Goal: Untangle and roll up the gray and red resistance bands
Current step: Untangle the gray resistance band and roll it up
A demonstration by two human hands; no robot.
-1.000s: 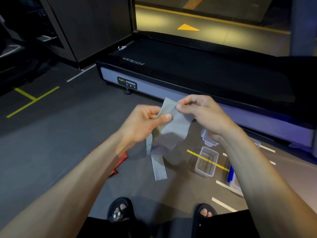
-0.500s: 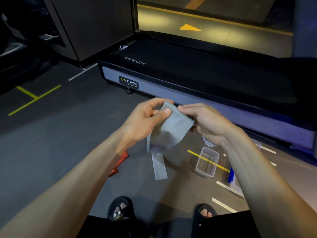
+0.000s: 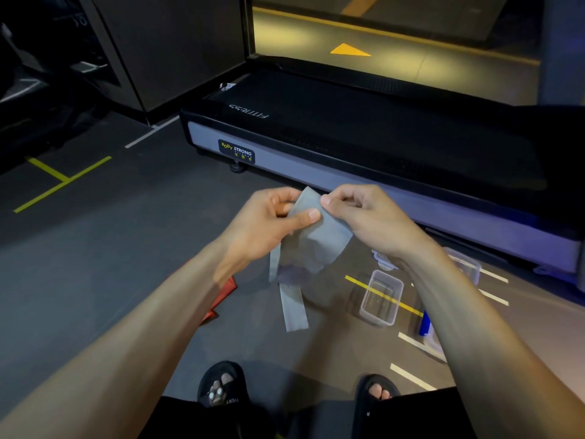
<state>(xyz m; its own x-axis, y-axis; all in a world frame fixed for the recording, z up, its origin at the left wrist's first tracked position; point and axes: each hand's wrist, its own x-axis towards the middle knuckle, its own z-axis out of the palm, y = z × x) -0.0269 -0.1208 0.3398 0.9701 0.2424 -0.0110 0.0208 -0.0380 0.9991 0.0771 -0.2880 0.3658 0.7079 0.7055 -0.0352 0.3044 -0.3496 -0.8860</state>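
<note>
Both hands, left hand (image 3: 266, 223) and right hand (image 3: 364, 217), pinch the gray band (image 3: 311, 245) above dim, seemingly rubber flooring (image 3: 95, 248).

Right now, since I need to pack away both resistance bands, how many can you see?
2. The gray band is held up by the left hand and right hand. The red band lies on the floor, mostly hidden under the left forearm.

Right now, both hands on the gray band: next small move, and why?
Probably start rolling the top edge down. Left hand and right hand both pinch the gray band at its top, and its tail hangs free, seemingly untangled. The red band lies on the floor.
</note>
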